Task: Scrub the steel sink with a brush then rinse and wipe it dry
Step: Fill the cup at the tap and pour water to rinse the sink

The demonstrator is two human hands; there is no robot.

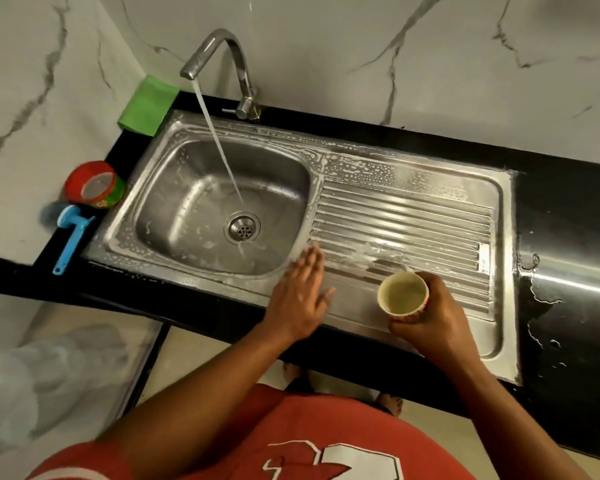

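Marble walls, black counter, steel sink (409, 216) suds-flecked, tap (219, 60) running. I judge we're rinsing: my right hand (430, 317) grips a cup (403, 295) over the drainboard, left hand (300, 292) flat-fingered beside the basin. Brush (70, 233) left of sink. Next: pour, sweep suds basinward.

basin (187, 202): open, water stream (219, 143) crosses it | faucet (229, 60) overhangs rear | left rim: brush (70, 233), tub (96, 187)

A home kitchen: steel sink (409, 188) in black counter (568, 188), marble-look walls (326, 46).
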